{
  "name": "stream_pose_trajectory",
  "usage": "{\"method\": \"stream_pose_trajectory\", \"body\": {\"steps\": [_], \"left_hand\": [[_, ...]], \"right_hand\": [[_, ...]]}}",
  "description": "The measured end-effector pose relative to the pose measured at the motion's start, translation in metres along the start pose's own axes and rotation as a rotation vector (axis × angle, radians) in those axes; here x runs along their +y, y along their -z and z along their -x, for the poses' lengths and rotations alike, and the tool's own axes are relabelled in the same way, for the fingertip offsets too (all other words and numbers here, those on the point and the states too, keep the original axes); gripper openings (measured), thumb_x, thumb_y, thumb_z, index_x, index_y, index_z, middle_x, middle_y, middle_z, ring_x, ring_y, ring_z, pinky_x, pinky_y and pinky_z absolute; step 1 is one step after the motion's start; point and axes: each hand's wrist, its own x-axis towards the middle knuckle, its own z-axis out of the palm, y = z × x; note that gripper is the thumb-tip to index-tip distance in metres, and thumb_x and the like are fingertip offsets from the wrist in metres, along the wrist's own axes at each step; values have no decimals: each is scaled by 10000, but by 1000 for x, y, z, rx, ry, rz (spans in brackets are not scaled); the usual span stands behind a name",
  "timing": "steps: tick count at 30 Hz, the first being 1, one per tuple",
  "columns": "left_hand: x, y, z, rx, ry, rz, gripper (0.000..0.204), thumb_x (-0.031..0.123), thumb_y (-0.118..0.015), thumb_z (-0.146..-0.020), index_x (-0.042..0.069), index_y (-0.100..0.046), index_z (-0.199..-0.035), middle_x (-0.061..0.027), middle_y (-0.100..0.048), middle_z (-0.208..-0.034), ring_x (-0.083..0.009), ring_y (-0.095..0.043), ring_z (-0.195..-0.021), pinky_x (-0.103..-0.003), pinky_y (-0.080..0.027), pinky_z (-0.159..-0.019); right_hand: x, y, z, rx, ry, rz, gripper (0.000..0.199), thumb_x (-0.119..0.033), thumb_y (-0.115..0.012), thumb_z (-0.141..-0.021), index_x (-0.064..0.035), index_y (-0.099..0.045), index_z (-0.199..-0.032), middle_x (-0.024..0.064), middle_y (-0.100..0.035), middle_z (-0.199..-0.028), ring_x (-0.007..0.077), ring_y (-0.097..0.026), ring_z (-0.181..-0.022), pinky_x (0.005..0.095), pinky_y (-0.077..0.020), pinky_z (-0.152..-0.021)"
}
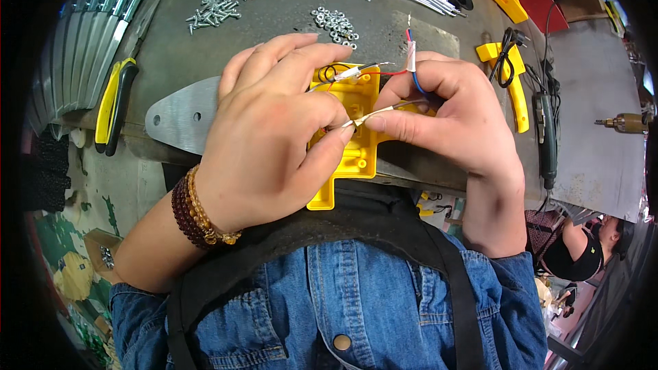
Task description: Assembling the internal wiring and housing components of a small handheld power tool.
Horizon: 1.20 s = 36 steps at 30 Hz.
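Over an open yellow plastic housing [365, 164], both of my hands are closed in a pinch. Between thumb and finger, my left hand [267, 123] grips the end of a thin wire. My right hand [456, 106] holds a pale insulating sleeve [377, 112] on that wire, close to the left fingertips. A blue and a red wire [394, 72] run by the right fingers to a white sleeve [411, 56] with bare strands standing above it. Another white sleeve with a black wire [349, 74] lies across the housing's upper part. A flat metal blade [181, 113] reaches under my left hand.
Screws [216, 3] and nuts [334, 26] lie in piles on the dark bench. Yellow-handled pliers [115, 106] are at left beside stacked metal blades [89, 48]. To the right are a yellow handle part [514, 89], a black soldering iron [546, 137] and a person [576, 247].
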Motion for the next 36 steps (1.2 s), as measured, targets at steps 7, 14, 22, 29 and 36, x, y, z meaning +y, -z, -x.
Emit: {"method": "stream_pose_trajectory", "body": {"steps": [7, 14, 22, 29, 36], "left_hand": [[-2, 0, 1, 6, -16, -18, 76, 98, -671, -784, 39, -643, -824, -182, -563, -1339, -410, -447, -1303, -505, -292, -1075], [0, 1, 1, -2, 0, -2, 69, 91, -668, -794, 37, -634, -817, -190, -555, -1347, -427, -445, -1298, -509, -296, -1077], [1, 0, 1, -13, 14, 0, 73, 98, -677, -791, 41, -639, -815, -187, -560, -1342, -428, -445, -1296, -506, -301, -1085], [-1, 2, 0, 9, -6, 13, 80, 75, -685, -772, 44, -623, -812, -181, -565, -1337, -434, -460, -1280, -510, -325, -1071], [-1, -2, 0, 20, -1, 9, 87, 63, -688, -762, 45, -620, -813, -177, -566, -1335, -438, -458, -1283, -513, -328, -1071]], "right_hand": [[-3, -10, 0, 130, 42, 152, 172, -152, -805, -725, -21, -707, -777, 120, -635, -737, 256, -634, -657, 334, -482, -597], [9, 0, 0, 69, 82, -70, 163, -163, -806, -769, -25, -720, -789, 105, -644, -710, 200, -639, -645, 322, -480, -592], [11, 3, 4, -12, 9, -43, 193, -190, -819, -760, -28, -729, -814, 104, -641, -697, 191, -632, -636, 318, -470, -577], [13, -8, -1, 113, 281, 147, 196, -195, -809, -749, -25, -721, -786, 95, -591, -646, 220, -583, -574, 327, -445, -541], [6, -4, -1, 19, -21, -110, 195, -196, -805, -763, -20, -721, -764, 101, -612, -656, 166, -582, -576, 311, -427, -524]]}}
